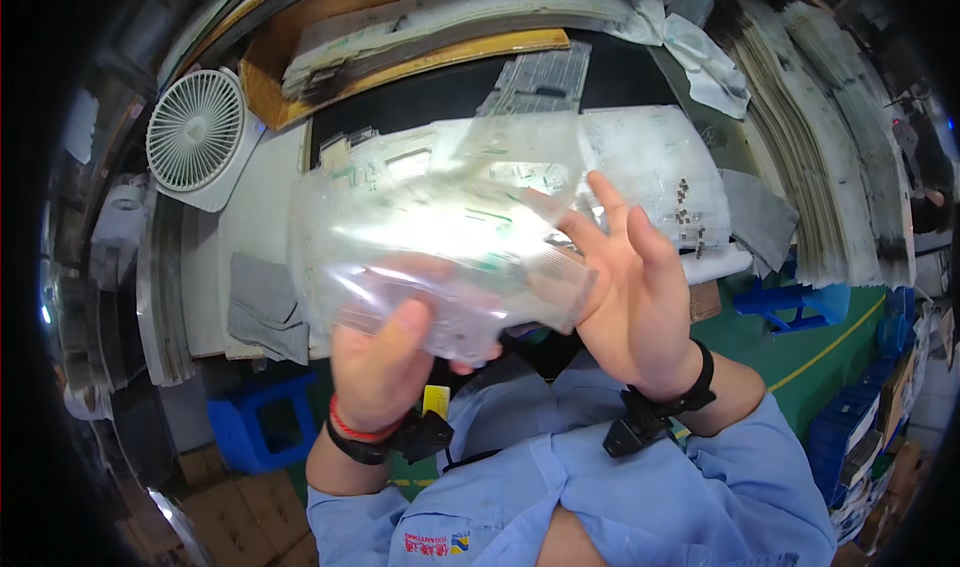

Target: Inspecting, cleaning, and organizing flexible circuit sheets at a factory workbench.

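Note:
A clear, glossy plastic sheet (430,207) with small green marks is raised over the bench, blurred in part and bright with glare. My left hand (380,367) pinches its near edge, thumb on top and fingers underneath, seen through the plastic. Against the sheet's right edge is my right hand (640,307), its fingers spread and the palm turned up; part of it shows through the film. Below the sheet lies a white, brightly lit surface (655,142) with more clear film. A row of small dark pieces (683,207) sits at its right.
A white fan (197,132) stands at the left. Stacked sheets fill a wooden tray (430,62) at the back, and more stacks (800,147) line the right. Grey cloths (268,307) lie on the bench. A green-tipped bottle (692,2) stands far right. A blue stool (262,422) is below.

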Tool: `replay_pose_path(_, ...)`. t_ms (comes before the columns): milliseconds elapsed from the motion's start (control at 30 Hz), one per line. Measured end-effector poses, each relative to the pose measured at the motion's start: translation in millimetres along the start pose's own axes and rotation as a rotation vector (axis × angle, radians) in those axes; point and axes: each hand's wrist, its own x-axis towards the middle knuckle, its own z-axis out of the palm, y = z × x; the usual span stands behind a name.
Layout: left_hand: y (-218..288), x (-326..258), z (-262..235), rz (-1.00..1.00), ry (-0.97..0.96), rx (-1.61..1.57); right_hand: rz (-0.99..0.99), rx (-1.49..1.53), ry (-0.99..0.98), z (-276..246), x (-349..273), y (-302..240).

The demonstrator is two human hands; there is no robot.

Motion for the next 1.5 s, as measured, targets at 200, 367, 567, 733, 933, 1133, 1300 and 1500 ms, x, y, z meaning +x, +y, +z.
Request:
replay_pose_path(200, 20, -5, -21, 0.215, 0.010, -0.170, 0.418, 0.511, -0.112, 7, 32, -10)
replay_pose_path(367, 25, -6, -91, 0.301, -0.289, -0.069, 0.278, 0.419, -0.126, 12, 64, -25)
replay_pose_path(567, 72, 13, -73, 0.182, 0.208, 0.331, -0.142, -0.016, 0.041, 10, 82, -59)
replay_pose_path(733, 82, 52, -98, 0.165, 0.436, 0.468, -0.253, -0.207, 0.054, 0, 90, -79)
replay_pose_path(933, 105, 85, -109, 0.130, 0.333, 0.646, -0.200, -0.312, 0.125, -27, 101, -106)
replay_pose_path(1133, 122, 119, -126, 0.129, 0.258, 0.712, -0.176, -0.308, 0.219, -37, 104, -142)
replay_pose_path(1300, 126, 147, -141, 0.089, 0.181, 0.696, -0.160, -0.515, 0.239, -81, 130, -174)
replay_pose_path(1500, 101, 164, -175, 0.020, 0.195, 0.637, -0.061, -0.653, 0.177, -113, 152, -163)
